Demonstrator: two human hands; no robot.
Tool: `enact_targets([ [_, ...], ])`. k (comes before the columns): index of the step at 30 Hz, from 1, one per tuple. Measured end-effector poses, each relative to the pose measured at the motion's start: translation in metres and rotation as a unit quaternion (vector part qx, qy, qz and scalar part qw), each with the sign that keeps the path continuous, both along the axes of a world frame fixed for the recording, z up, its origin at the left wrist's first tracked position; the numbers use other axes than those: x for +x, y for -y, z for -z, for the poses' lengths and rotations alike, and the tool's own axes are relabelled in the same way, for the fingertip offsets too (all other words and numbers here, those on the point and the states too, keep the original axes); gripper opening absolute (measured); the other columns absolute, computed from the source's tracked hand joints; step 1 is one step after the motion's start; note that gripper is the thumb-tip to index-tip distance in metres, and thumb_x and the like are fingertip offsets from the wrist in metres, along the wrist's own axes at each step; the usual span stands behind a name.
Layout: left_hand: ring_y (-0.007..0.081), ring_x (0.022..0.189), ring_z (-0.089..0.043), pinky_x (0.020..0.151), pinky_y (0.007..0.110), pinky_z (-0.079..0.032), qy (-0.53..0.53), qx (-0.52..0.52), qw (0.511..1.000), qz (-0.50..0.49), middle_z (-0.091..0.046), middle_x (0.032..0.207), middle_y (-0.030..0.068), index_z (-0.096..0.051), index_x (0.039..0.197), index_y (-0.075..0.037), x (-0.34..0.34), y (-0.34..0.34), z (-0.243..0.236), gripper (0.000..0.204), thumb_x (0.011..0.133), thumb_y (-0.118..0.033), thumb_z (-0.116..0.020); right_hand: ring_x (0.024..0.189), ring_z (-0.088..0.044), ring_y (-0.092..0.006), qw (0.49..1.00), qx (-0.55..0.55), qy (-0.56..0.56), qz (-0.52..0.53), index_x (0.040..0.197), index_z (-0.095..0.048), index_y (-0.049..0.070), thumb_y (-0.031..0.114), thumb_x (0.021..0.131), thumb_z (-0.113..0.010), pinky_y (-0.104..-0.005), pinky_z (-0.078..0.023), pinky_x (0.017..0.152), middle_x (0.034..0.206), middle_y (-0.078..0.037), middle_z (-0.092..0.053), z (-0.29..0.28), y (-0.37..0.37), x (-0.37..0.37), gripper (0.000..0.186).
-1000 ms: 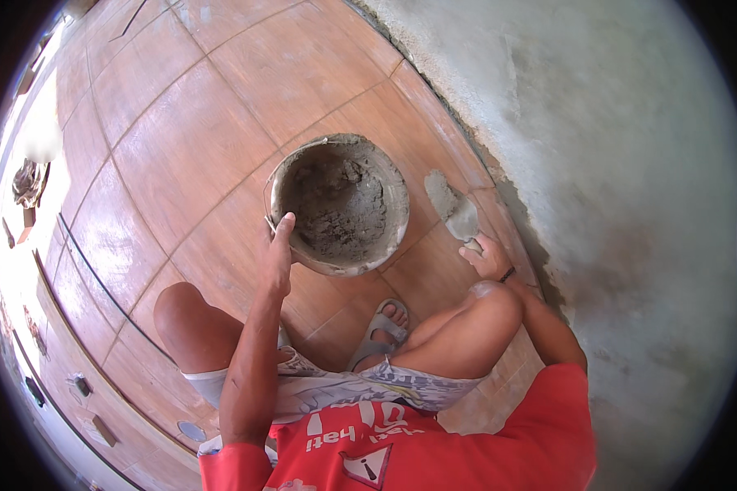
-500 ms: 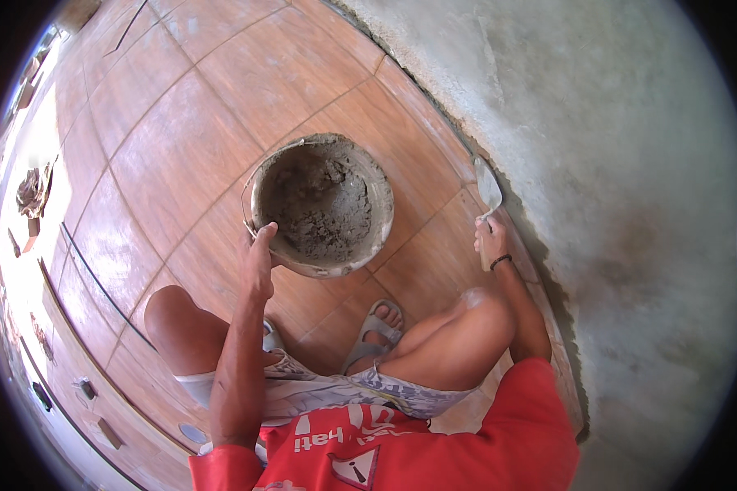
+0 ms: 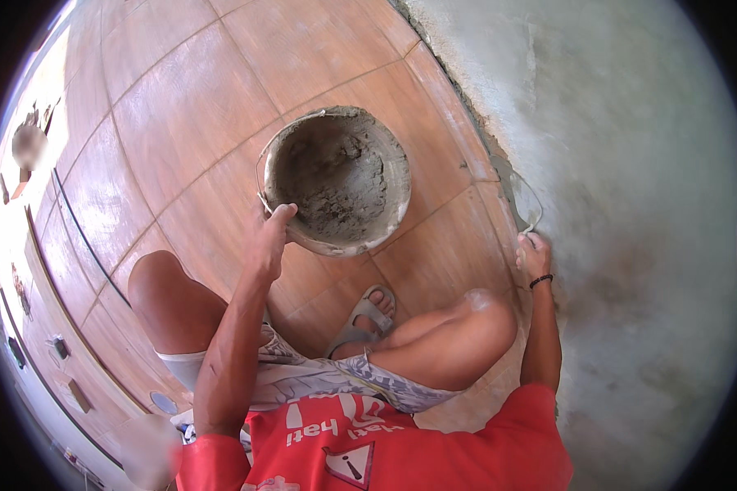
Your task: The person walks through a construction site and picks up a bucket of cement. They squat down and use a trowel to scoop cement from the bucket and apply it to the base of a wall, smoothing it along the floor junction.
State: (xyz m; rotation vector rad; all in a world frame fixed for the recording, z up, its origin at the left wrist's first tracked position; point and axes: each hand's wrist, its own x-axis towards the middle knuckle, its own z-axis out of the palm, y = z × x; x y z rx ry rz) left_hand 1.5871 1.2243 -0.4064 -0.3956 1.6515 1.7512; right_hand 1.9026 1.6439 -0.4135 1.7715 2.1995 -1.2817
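By the tiled floor (image 3: 196, 106) edge, the right hand (image 3: 535, 257) clenches a trowel (image 3: 527, 200); the left hand (image 3: 269, 242) pinches a mortar bucket (image 3: 399, 186), likely steadying it.

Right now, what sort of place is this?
Probably a building or renovation site: a bucket smeared with grey mortar-like mix, a bare grey cement surface, and a tiled floor meeting it along a rough, gappy edge.

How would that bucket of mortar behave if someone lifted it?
The bucket is probably heavy for its size, given the mortar inside. That mortar looks thick and lumpy, so it likely won't slosh much.
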Motion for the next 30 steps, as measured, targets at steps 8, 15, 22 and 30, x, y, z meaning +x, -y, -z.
enact_targets([
  [8, 0.0177, 0.082, -0.059, 0.064, 0.031, -0.051, -0.011, -0.022, 1.0, 0.002, -0.059, 0.098, 0.013, -0.047, 0.119, 0.004, 0.004, 0.002, 0.007, 0.041, 0.082, -0.01, -0.058, 0.043, -0.046, -0.0088, 1.0, -0.001, -0.015, -0.026, 0.089, -0.059, 0.002, 0.026, 0.089, -0.06, -0.0258, -0.038, 0.038, 0.06, -0.001, -0.051, -0.038, 0.045, -0.033, 0.024],
  [15, 0.0179, 0.082, -0.055, 0.072, 0.031, -0.047, -0.025, -0.03, 0.999, -0.023, -0.058, 0.096, 0.0118, -0.049, 0.114, 0.005, 0.009, -0.003, 0.022, 0.04, 0.079, -0.012, -0.06, 0.042, -0.048, -0.0114, 0.99, 0.022, 0.116, -0.08, 0.087, -0.06, 0.003, 0.03, 0.089, -0.059, -0.0282, -0.039, 0.037, 0.058, -0.002, -0.051, 0.009, -0.009, -0.055, 0.028],
  [22, 0.018, 0.084, -0.055, 0.072, 0.032, -0.047, -0.015, -0.022, 1.0, 0.005, -0.057, 0.098, 0.0124, -0.047, 0.116, 0.006, 0.005, -0.006, 0.013, 0.042, 0.079, -0.01, -0.059, 0.042, -0.047, -0.0123, 0.985, 0.02, 0.157, -0.065, 0.085, -0.06, 0.003, 0.028, 0.088, -0.059, -0.0287, -0.039, 0.038, 0.059, -0.001, -0.05, -0.033, -0.015, -0.027, 0.025],
  [30, 0.024, 0.097, -0.06, 0.082, 0.038, -0.055, -0.02, -0.034, 0.994, 0.105, -0.056, 0.112, 0.0164, -0.041, 0.127, 0.003, -0.002, 0.01, 0.016, 0.046, 0.084, -0.005, -0.054, 0.044, -0.048, -0.0129, 0.989, 0.07, 0.117, -0.052, 0.087, -0.062, 0.0, 0.025, 0.087, -0.061, -0.0299, -0.041, 0.041, 0.056, -0.003, -0.05, -0.096, 0.008, -0.003, 0.025],
])
